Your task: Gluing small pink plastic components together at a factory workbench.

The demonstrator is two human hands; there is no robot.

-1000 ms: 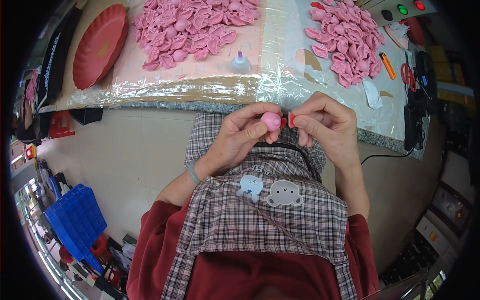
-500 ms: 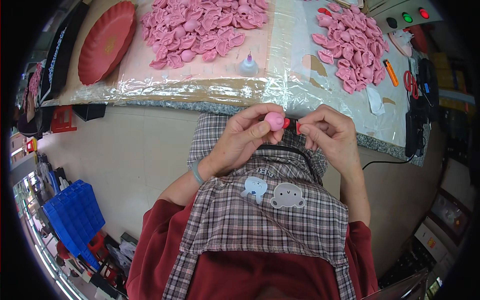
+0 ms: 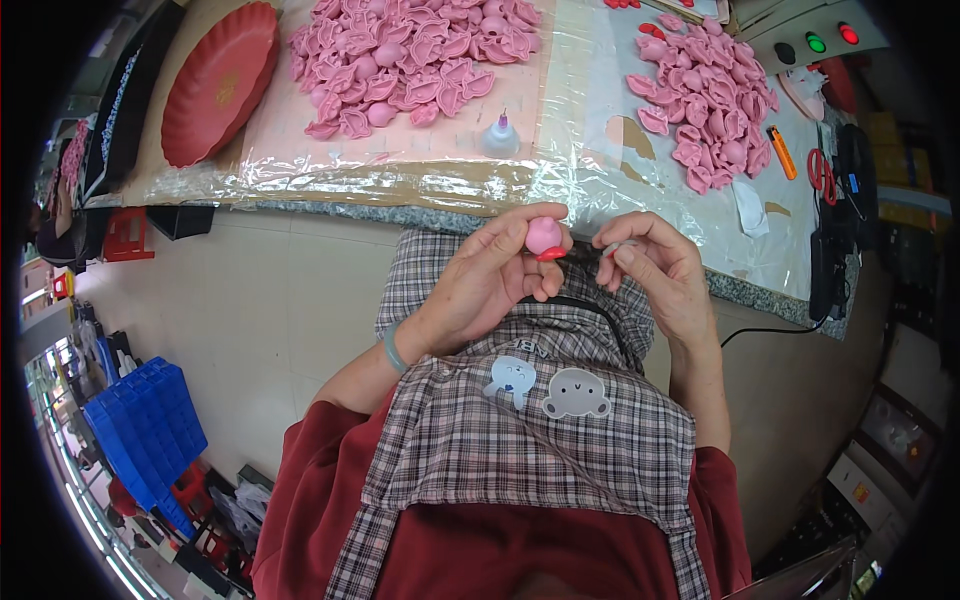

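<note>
The left hand (image 3: 490, 280) grips a pink ball (image 3: 543, 235) above the lap, right hand (image 3: 655, 270) fingers pinched beside its red piece (image 3: 551, 254): apparently mid-fitting, needing careful seating next.

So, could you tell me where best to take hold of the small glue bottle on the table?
Probably grip the small glue bottle by its round, translucent body, coming from the near table edge. It stands upright with its thin nozzle pointing up, and pink pieces crowd the far side.
</note>
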